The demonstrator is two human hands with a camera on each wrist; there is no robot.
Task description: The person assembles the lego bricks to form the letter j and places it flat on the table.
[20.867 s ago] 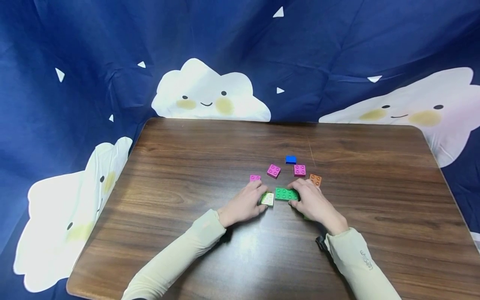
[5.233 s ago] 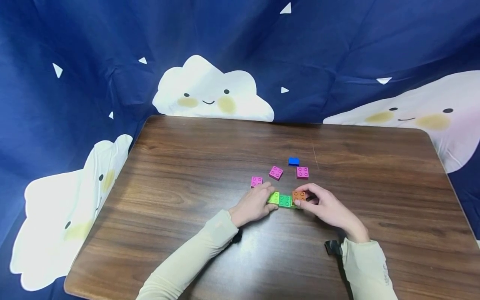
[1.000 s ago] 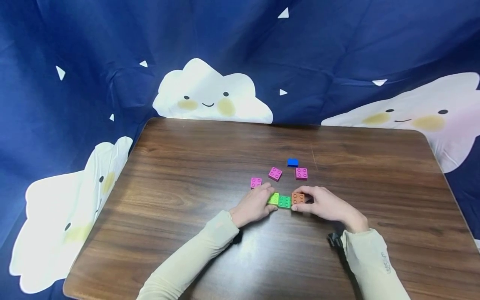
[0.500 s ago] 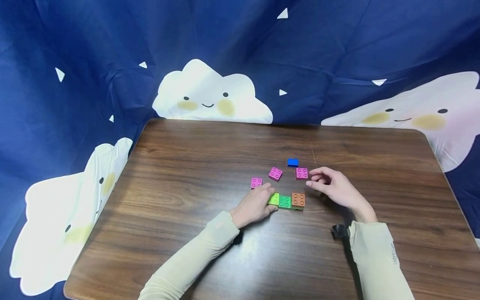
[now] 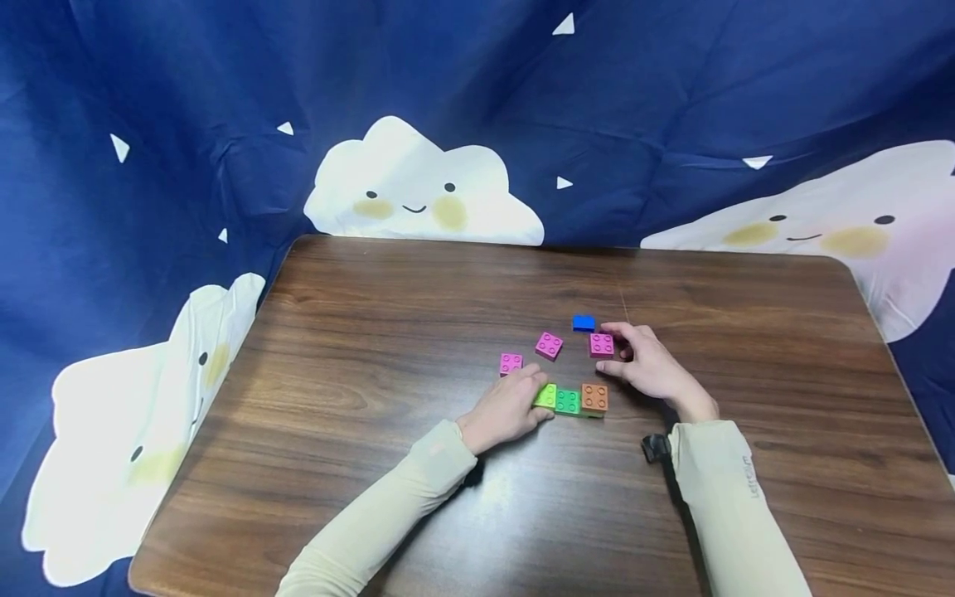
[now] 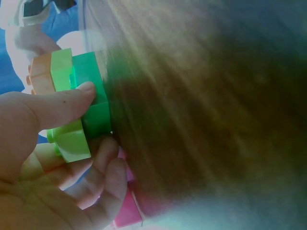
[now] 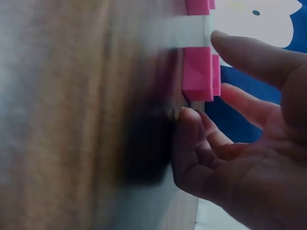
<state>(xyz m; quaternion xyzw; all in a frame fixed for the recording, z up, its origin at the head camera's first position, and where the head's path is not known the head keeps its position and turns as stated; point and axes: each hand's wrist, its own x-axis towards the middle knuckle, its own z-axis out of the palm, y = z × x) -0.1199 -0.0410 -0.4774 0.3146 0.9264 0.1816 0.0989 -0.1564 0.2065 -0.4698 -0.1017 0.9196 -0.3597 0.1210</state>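
My left hand (image 5: 503, 408) grips a built block piece by its left end, thumb on the near side and fingers behind. That piece has a green brick (image 6: 98, 117) at the bottom, a lime brick (image 6: 72, 141) on one end, and a second lime brick (image 6: 61, 69) capped by an orange brick (image 5: 594, 396) on the other. To the right, my right hand (image 5: 656, 369) is spread around a pink brick (image 5: 601, 345); thumb and fingers stand apart on either side of it. In the right wrist view a gap shows between thumb and pink brick (image 7: 197, 74).
Just behind the pink brick lies a blue brick (image 5: 584, 322). Another pink brick (image 5: 549, 346) sits left of it, and a third pink brick (image 5: 511, 363) lies right by my left fingers. The brown table (image 5: 373, 332) ends at a blue cloud-print curtain (image 5: 597, 99).
The orange brick, earlier held in my right hand, now sits released on the built piece's right end. My right hand has moved back to the pink brick. The left hand has stayed put.
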